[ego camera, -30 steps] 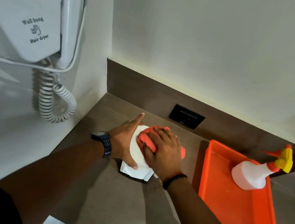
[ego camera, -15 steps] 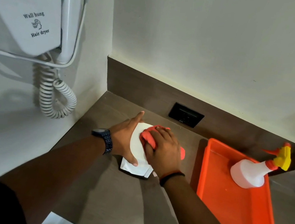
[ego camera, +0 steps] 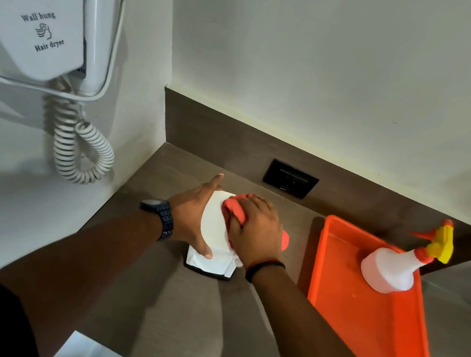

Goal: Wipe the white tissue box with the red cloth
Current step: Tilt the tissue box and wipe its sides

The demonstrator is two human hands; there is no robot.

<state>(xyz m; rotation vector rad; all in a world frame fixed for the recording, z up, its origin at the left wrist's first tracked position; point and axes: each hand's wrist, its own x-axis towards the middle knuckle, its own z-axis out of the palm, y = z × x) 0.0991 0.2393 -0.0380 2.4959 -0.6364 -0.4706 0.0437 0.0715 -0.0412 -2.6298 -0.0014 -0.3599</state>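
Note:
The white tissue box [ego camera: 213, 229] stands on the brown counter near the corner, on a dark base. My left hand [ego camera: 192, 217], with a dark watch on the wrist, clasps the box's left side, index finger along the far edge and thumb at the near edge. My right hand [ego camera: 257, 234] presses the bunched red cloth [ego camera: 233, 210] flat onto the top of the box. Part of the cloth pokes out to the right of that hand. Most of the box's right half is hidden under the hand and cloth.
An orange tray [ego camera: 386, 339] lies to the right with a white spray bottle [ego camera: 392, 267] lying in its far end. A black wall socket [ego camera: 290, 182] sits behind the box. A wall-hung hair dryer [ego camera: 39, 26] with a coiled cord [ego camera: 83, 153] hangs at left.
My right hand with the cloth has slid slightly left and toward the far side over the box top. The left hand keeps its hold. The view has shifted a little.

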